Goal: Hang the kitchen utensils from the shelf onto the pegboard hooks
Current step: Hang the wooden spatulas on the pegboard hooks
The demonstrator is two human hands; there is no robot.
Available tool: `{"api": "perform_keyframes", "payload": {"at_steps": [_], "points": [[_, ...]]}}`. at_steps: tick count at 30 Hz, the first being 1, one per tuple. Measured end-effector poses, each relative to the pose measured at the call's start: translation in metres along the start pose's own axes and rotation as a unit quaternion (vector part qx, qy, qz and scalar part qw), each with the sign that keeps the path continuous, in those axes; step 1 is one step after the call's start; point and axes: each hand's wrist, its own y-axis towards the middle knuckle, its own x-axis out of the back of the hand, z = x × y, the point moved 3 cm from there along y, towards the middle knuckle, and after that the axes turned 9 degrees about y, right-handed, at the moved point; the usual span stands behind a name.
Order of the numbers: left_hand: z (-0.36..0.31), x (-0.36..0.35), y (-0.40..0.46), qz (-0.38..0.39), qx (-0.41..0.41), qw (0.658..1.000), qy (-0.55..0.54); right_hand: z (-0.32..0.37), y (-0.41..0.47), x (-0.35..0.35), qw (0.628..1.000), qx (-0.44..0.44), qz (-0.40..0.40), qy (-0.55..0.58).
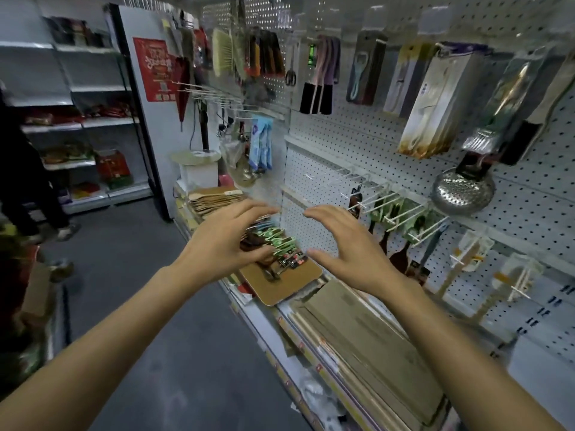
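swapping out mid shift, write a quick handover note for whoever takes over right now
Left hand: open, fingers spread, reaching over the pile of carded utensils on the shelf; whether it touches them cannot be told.
Right hand: open and empty, hovering beside the pile.
The pile lies on a brown board at the shelf edge.
Done: several utensils with green cards already hang on the white pegboard hooks to the right.
Left: the pile on the shelf is not yet hung; a few hooks further along that row look free.
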Motion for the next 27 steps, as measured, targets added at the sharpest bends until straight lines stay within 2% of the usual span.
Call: {"api": "perform_keyframes", "payload": {"at_steps": [13,21,27], "points": [[0.095,-0.069,0.07,0.013,0.072,0.997,0.015,-0.099,0.124,-0.065,0.998,0.03,0.05,0.039],[0.172,-0.094,0.085,0.023,0.093,0.995,0.015,-0.114,0.199,-0.118,0.995,0.024,0.065,0.068],[0.258,-0.11,0.102,0.028,0.071,0.997,0.019,-0.106,0.27,-0.162,0.996,0.009,0.055,0.067]]}}
